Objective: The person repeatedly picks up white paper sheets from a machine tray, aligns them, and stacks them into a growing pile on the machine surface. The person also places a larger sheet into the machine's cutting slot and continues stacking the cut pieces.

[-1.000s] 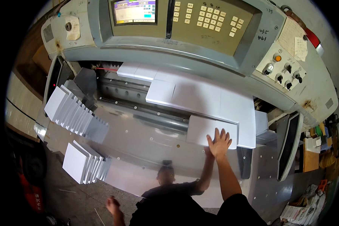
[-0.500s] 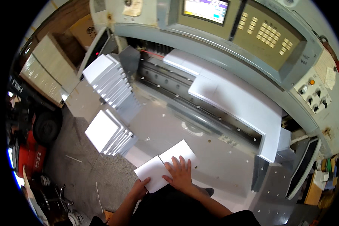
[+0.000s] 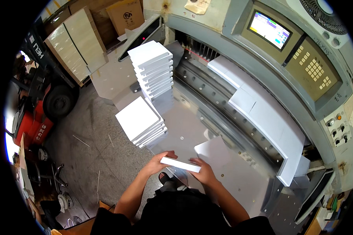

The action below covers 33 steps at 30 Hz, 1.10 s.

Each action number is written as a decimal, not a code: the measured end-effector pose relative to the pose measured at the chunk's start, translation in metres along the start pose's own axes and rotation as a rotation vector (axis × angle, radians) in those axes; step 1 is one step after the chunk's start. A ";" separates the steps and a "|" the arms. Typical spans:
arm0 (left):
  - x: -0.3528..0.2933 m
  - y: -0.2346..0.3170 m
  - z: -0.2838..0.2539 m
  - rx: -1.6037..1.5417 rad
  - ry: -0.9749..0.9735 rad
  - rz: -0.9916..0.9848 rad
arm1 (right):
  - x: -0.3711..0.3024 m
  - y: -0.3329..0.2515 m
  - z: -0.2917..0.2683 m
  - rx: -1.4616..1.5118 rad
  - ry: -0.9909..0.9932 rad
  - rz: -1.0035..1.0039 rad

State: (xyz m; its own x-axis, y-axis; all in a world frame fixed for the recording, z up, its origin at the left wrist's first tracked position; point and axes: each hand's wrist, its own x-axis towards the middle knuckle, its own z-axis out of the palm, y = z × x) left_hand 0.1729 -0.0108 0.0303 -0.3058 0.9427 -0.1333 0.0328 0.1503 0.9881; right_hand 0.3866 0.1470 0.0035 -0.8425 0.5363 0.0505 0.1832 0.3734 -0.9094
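Both hands are in front of the body, near the bench's edge, with a white block of paper (image 3: 180, 165) between them. The left hand (image 3: 157, 162) grips its left end, and the right hand (image 3: 203, 171) grips its right end; the fingers of both are grasping the block. One long, narrow side of it faces up toward the camera. Its broad faces are mostly out of sight, so whether it is a single pad or several pressed together is impossible to tell. Some of the fingertips are hidden behind it, and the right ones are slightly blurred.

Just beyond the right hand, a pale patch (image 3: 215, 150) shows on the shiny metal bench (image 3: 184, 131); it may be another pad or only a reflection. Farther left stand a tall stack (image 3: 151, 58) of white pads and, nearer the person, a shorter stack (image 3: 139, 119), its layers unevenly lined up. A row of white pads (image 3: 272, 107) lies along the machine (image 3: 239, 51), its far side hidden under the front beam. The lit screen (image 3: 270, 30) is too small to make out.

The fan (image 3: 323, 15) at upper right is cut off by the dark rim, as is part of the red forklift (image 3: 33, 121) at left.
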 end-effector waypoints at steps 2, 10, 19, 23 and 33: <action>0.006 -0.012 -0.002 -0.003 0.017 0.012 | 0.003 0.019 0.015 -0.047 -0.027 0.086; -0.004 -0.014 0.000 0.196 0.103 0.020 | 0.010 0.002 0.027 -0.059 0.178 0.080; -0.005 -0.030 0.002 0.235 0.171 0.013 | 0.003 0.004 0.031 -0.040 0.105 0.164; -0.005 -0.027 0.004 0.302 0.193 0.014 | 0.000 0.008 0.030 -0.099 0.203 0.028; -0.003 -0.033 -0.002 0.570 0.284 0.011 | 0.012 0.024 0.035 -0.179 0.142 0.030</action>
State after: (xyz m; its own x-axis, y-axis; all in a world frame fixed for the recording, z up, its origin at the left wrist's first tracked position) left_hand 0.1710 -0.0186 -0.0022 -0.5405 0.8411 -0.0206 0.5149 0.3500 0.7825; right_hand 0.3633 0.1358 -0.0319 -0.7580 0.6455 0.0931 0.3052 0.4772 -0.8241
